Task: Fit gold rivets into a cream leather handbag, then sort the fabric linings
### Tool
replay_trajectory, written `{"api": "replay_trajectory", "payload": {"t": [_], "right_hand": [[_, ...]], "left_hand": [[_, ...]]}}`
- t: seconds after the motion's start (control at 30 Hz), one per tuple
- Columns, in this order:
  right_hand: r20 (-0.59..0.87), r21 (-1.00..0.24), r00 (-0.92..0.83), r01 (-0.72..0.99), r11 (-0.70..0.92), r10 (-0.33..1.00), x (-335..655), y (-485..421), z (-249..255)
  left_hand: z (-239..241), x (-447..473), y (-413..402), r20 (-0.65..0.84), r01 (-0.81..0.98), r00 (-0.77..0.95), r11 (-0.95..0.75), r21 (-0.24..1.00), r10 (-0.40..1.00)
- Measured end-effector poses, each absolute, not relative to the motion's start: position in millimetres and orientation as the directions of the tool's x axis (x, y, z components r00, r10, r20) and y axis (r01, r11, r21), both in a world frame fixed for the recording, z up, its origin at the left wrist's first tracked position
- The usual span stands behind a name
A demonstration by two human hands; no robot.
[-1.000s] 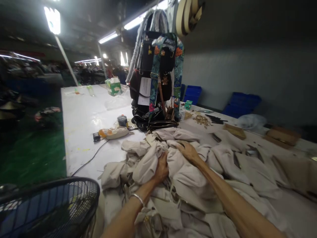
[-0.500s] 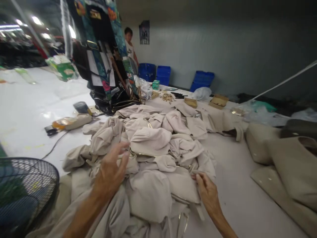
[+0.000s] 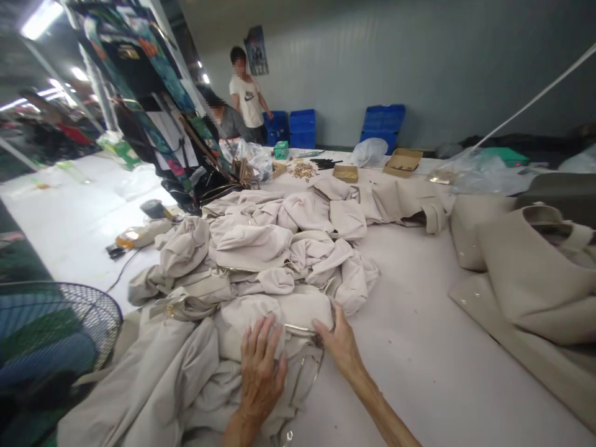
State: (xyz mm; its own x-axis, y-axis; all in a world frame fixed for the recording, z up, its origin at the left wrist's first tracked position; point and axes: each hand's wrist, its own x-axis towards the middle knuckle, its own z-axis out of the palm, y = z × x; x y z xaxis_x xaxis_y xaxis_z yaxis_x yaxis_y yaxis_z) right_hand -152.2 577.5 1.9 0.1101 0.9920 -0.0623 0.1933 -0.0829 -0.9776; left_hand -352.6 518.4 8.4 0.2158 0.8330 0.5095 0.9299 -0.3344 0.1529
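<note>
**Two hands on a beige bag at the near edge of the pile**

The left hand lies flat on a beige bag, fingers spread apart and gripping nothing. The right hand touches the same bag at its right end, thumb and fingers open against the fabric, not clamped. The bag lies at the 6 o'clock edge of a big pile of beige bags on the white table. At 9 o'clock stands a fan. At 11 o'clock hang dark bags with floral straps. At 12 o'clock two people stand near blue crates. At 3 o'clock lie larger beige bags
</note>
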Motion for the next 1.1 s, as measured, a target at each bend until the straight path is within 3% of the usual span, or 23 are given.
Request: {"api": "replay_trajectory", "payload": {"t": [0.17,0.3,0.43,0.53,0.63,0.73,0.8,0.87,0.97,1.03,1.1], "right_hand": [[0.036,-0.993,0.205,0.114,0.013,0.978,-149.8,597.5,40.5],[0.135,-0.991,0.228,0.014,0.136,0.964,-100.8,598.4,87.8],[-0.034,-0.951,0.35,-0.3,0.077,0.936,-45.2,576.4,120.1],[-0.106,-0.914,0.389,-0.401,0.065,0.915,-26.3,547.3,131.9],[-0.167,-0.897,0.383,-0.442,0.021,0.909,-33.5,519.1,136.7],[-0.218,-0.895,0.38,-0.446,-0.029,0.899,-54.1,500.1,139.1],[-0.232,-0.915,0.407,-0.4,-0.056,0.883,-67.8,491.6,140.2],[-0.156,-0.966,0.451,-0.254,-0.041,0.879,-80.1,482.4,140.8],[0.232,-0.959,0.407,0.246,0.139,0.883,-100.2,460.9,140.9],[0.555,-0.743,0.18,0.545,0.388,0.812,-117.1,442.4,139.4],[0.736,-0.47,-0.168,0.571,0.673,0.656,-136.0,425.3,135.6]], "left_hand": [[-8.7,-351.4,509.7,0.547,0.938,0.167,-0.303,0.168,0.82],[-21.3,-351.5,509.5,0.537,0.947,0.198,-0.302,0.112,0.82],[-28.8,-352.1,514.9,0.556,0.945,0.222,-0.316,0.079,0.801],[-27.6,-351.5,518.8,0.57,0.932,0.216,-0.341,0.12,0.792],[-11.7,-349.0,511.3,0.581,0.886,0.119,-0.35,0.303,0.805],[18.3,-343.5,486.9,0.501,0.682,-0.14,-0.284,0.674,0.854],[39.6,-336.5,468.2,0.265,0.397,-0.252,-0.15,0.906,0.931],[57.3,-327.7,455.2,-0.052,0.015,-0.226,0.057,0.998,0.973],[77.4,-317.7,450.2,-0.387,-0.479,-0.038,0.323,0.816,0.921],[89.2,-315.8,450.9,-0.463,-0.627,0.117,0.427,0.651,0.879],[100.0,-317.2,449.8,-0.46,-0.691,0.256,0.494,0.528,0.85]]}}
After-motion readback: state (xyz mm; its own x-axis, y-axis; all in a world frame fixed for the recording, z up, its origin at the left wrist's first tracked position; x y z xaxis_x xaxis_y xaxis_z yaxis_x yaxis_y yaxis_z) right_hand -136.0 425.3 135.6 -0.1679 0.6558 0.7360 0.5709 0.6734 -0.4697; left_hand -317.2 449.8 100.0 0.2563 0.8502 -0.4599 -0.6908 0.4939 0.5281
